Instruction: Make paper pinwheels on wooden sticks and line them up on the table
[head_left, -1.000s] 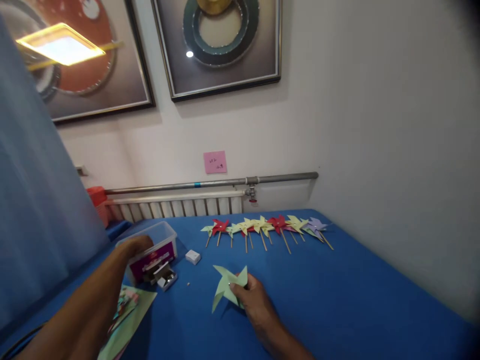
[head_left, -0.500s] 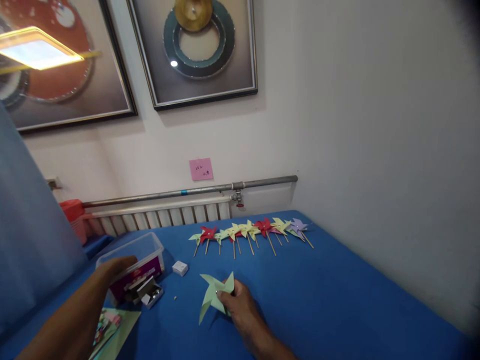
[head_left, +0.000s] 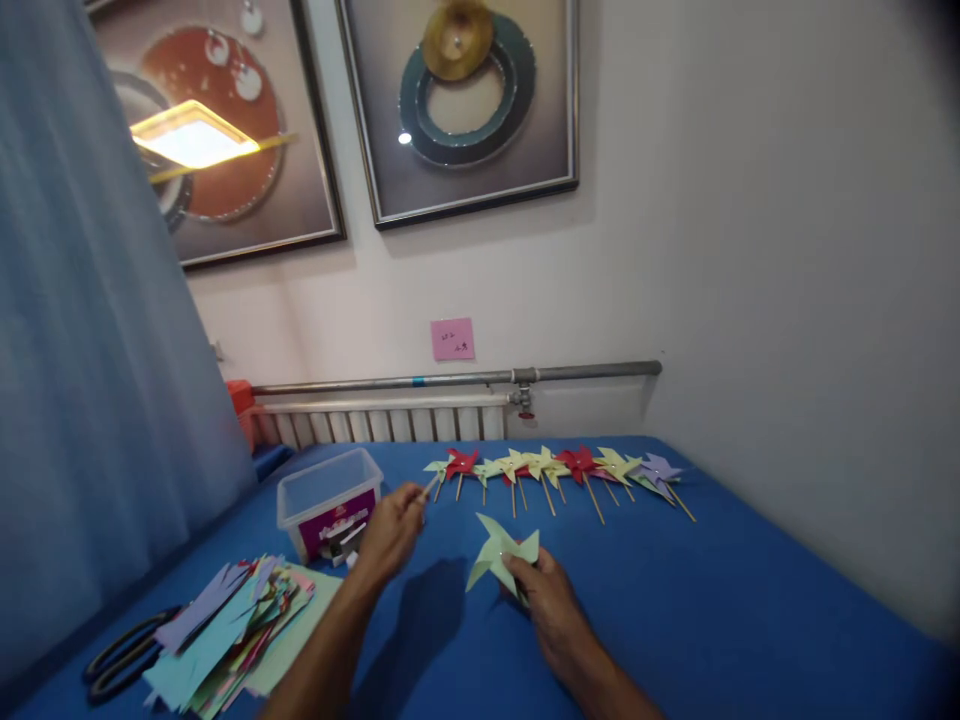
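My right hand [head_left: 551, 595] pinches a pale green paper pinwheel [head_left: 499, 553] near its centre, thumb on the front; no stick shows on it. My left hand [head_left: 395, 527], closed, grips a short thin wooden stick [head_left: 430, 488] whose end pokes out toward the upper right. Just left of that hand stands a clear plastic tub [head_left: 330, 507] with a purple label. Small opened boxes [head_left: 345, 540] lie against its front, partly hidden by my left wrist.
Finished pinwheels on sticks [head_left: 555, 467] lie in a row at the back of the blue-covered table [head_left: 675, 620]. At left are a pile of coloured paper pieces [head_left: 225, 630] and dark-handled scissors [head_left: 124, 655]. A blue curtain [head_left: 112, 400] hangs on the left.
My left hand has come out of the tub and moved right, now with a stick in it. My right hand keeps the green pinwheel. The view has turned left, showing the paper pile and scissors.
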